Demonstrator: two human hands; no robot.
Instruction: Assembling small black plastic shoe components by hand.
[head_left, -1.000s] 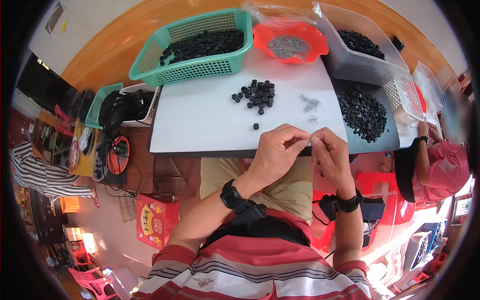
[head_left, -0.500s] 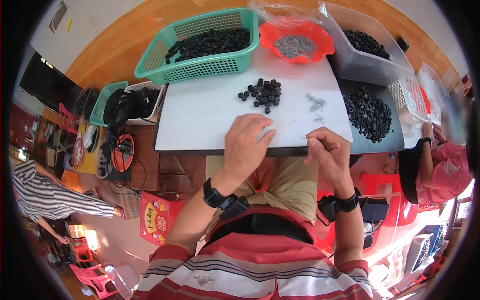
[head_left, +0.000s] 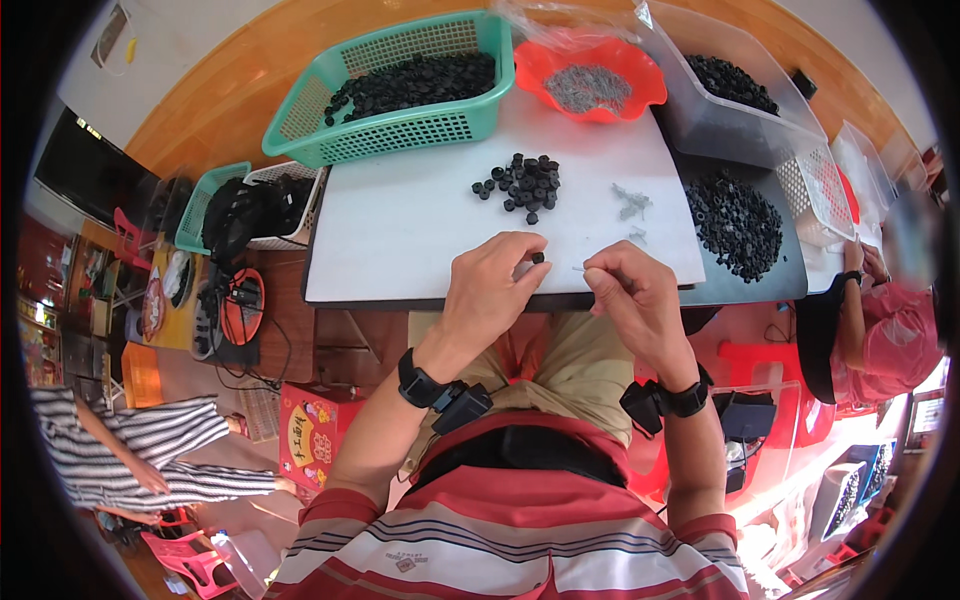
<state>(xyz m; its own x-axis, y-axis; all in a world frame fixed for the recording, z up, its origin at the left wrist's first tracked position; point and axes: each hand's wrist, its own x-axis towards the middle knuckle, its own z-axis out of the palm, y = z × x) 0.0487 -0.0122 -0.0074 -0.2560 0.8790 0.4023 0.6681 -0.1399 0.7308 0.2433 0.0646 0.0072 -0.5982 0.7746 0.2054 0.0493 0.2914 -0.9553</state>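
Note:
Over the front edge of the white table top [head_left: 400,240], my left hand [head_left: 488,285] pinches a small black round knob-like piece [head_left: 538,258] between thumb and forefinger. Just right of it, my right hand [head_left: 637,295] is closed on a thin silvery screw-like pin [head_left: 578,268]. The pin's tip points left at the black piece, with a small gap between them. Beyond my hands lies a loose pile of the same black pieces [head_left: 530,183]. Right of the pile are a few scattered silvery pins [head_left: 630,203].
Along the back stand a green basket [head_left: 400,137] of black parts, a red bowl [head_left: 648,95] of pins and a clear bin [head_left: 740,140]. Black rings [head_left: 738,228] cover a dark board at right. One person [head_left: 880,340] sits at right; another [head_left: 140,450] is at left.
My right hand has moved left, bringing the pin close to my left hand. The black piece now shows at my left fingertips. The person at left has shifted.

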